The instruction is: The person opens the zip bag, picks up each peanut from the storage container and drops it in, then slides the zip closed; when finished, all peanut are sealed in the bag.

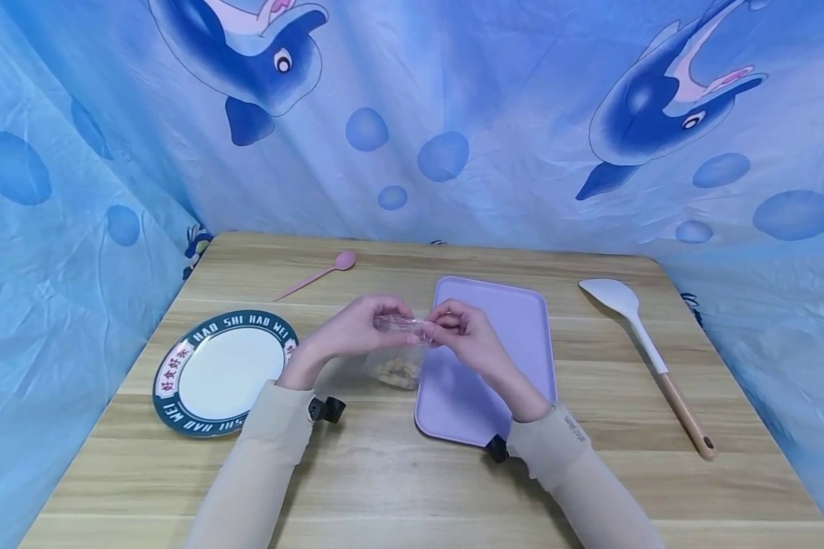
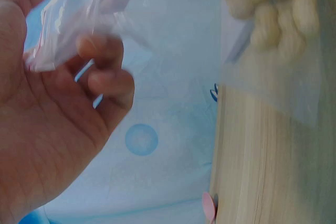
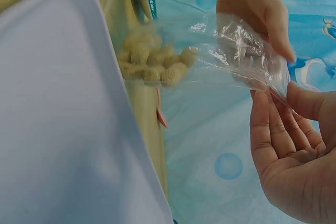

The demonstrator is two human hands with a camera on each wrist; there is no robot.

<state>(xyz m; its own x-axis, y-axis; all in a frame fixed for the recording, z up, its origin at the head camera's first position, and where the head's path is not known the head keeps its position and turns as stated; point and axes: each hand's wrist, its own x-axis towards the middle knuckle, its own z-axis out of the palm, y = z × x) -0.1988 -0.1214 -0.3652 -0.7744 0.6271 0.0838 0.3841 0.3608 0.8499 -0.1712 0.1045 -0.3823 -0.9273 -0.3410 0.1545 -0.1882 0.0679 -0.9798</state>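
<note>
A clear zip bag (image 3: 212, 51) hangs upright between both hands, its mouth at the top. Inside, several shelled-looking peanuts in their pods (image 2: 265, 11) lie at the bottom. My left hand (image 1: 346, 332) pinches the bag's top edge on the left, thumb in front. At the other end of that edge, my right hand (image 1: 477, 343) pinches the corner between thumb and fingers. In the right wrist view the fingers of the right hand lie behind the bag's rim. The bag overlaps the left edge of a lilac tray (image 1: 474, 404) in the head view.
A white plate (image 1: 230, 370) with a dark green lettered rim lies left, partly behind the left forearm. A pink spoon (image 1: 344, 261) rests at the back. On the right lies a white spatula (image 1: 648, 343) with a wooden handle. A blue dolphin-print curtain (image 1: 412, 114) surrounds the table.
</note>
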